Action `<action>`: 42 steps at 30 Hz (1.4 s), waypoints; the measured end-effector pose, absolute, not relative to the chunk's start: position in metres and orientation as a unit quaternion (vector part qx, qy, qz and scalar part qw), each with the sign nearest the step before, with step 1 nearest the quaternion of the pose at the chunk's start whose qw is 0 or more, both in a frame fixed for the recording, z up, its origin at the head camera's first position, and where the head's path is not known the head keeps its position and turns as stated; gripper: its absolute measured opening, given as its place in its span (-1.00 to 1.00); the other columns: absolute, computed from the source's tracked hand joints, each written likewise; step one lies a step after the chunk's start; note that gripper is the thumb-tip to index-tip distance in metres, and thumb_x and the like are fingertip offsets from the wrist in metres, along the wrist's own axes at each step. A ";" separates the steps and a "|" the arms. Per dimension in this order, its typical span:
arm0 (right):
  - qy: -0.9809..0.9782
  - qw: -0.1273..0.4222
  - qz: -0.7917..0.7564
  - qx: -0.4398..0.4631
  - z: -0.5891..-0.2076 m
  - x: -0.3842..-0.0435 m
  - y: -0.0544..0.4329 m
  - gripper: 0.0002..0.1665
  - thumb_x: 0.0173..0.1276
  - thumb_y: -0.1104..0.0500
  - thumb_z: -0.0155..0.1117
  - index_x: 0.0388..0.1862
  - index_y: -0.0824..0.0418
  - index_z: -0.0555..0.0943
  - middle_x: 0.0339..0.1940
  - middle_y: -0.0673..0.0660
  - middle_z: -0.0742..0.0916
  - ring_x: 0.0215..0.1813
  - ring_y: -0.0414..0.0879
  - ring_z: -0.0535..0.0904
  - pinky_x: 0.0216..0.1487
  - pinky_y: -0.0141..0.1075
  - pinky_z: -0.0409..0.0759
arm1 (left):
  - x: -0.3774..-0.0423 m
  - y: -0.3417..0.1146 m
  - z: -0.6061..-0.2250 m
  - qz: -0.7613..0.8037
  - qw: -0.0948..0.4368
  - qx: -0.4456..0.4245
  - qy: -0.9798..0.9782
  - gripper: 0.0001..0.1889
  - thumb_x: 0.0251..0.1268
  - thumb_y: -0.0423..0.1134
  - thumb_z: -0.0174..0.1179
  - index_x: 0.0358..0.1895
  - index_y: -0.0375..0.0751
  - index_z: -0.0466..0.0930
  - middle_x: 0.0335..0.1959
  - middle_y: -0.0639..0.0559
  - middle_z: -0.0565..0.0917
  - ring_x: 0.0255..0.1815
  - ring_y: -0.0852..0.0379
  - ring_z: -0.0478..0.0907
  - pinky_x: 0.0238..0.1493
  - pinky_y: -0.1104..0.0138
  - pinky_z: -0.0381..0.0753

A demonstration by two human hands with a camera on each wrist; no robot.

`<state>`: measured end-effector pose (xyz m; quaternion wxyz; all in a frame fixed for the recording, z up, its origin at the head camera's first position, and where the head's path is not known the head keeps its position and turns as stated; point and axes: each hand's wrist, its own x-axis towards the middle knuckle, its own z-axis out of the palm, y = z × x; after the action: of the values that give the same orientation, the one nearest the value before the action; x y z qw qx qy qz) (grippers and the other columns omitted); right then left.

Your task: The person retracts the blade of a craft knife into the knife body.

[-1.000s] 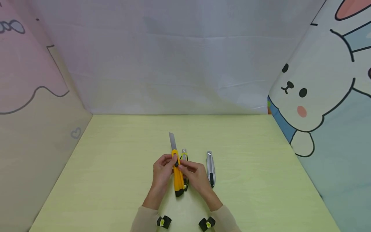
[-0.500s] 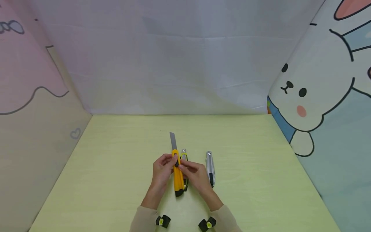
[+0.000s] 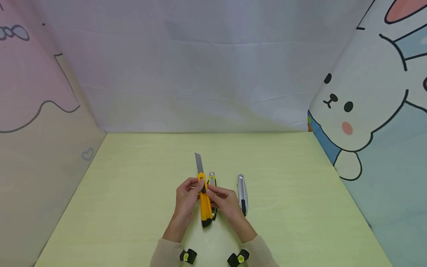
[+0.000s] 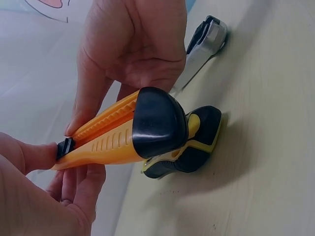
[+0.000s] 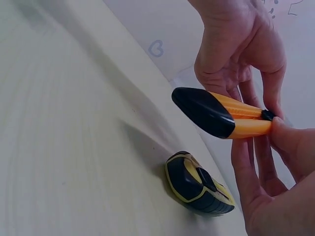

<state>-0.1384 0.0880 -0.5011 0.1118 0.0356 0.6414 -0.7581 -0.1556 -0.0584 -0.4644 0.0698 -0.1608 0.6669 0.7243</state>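
Note:
Above the table, both hands hold a yellow utility knife (image 3: pixel 205 207) with a black end cap and a long stretch of bare blade (image 3: pixel 198 163) pointing away. My left hand (image 3: pixel 186 196) grips its left side, the thumb on the black slider (image 4: pixel 65 147). From the other side my right hand (image 3: pixel 228 204) pinches the body between thumb and fingers, close to the slider. Beneath it on the table lies a black and yellow utility knife (image 5: pixel 197 184), partly hidden by the held one in the head view. A silver utility knife (image 3: pixel 242 193) lies just right of the right hand.
The pale yellow table (image 3: pixel 140 167) meets a white cloth backdrop (image 3: pixel 200 74) at its far edge. Printed cloth walls flank it, with a cartoon rabbit (image 3: pixel 367 92) on the right. Black straps (image 3: pixel 188 256) sit at both wrists.

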 end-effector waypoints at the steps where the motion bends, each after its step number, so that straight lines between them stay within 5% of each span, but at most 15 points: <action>1: 0.640 0.113 -0.759 0.036 -0.501 -0.139 0.088 -0.55 0.51 0.19 0.32 0.27 0.38 0.62 0.16 0.30 0.73 -0.07 -0.16 0.75 -0.08 -0.28 0.72 | -0.155 -0.058 -0.464 0.723 0.070 -0.161 0.669 -0.71 0.48 -0.12 0.29 -0.02 -0.30 0.65 -0.26 -0.02 0.61 -0.32 0.07 0.45 -0.19 0.30 0.61; 42: 0.610 0.148 -0.776 0.056 -0.497 -0.140 0.093 -0.58 0.48 0.16 0.35 0.18 0.41 0.67 -0.03 0.20 0.80 -0.10 -0.02 0.77 -0.12 -0.13 0.74 | -0.154 -0.059 -0.464 0.709 0.081 -0.134 0.687 -0.75 0.46 -0.16 0.31 -0.06 -0.31 0.65 -0.26 -0.03 0.56 -0.36 0.08 0.44 -0.25 0.34 0.56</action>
<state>-0.1402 0.0932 -0.4968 0.1479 0.0564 0.6099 -0.7765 -0.1538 -0.0588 -0.4639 0.0813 -0.1337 0.6873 0.7093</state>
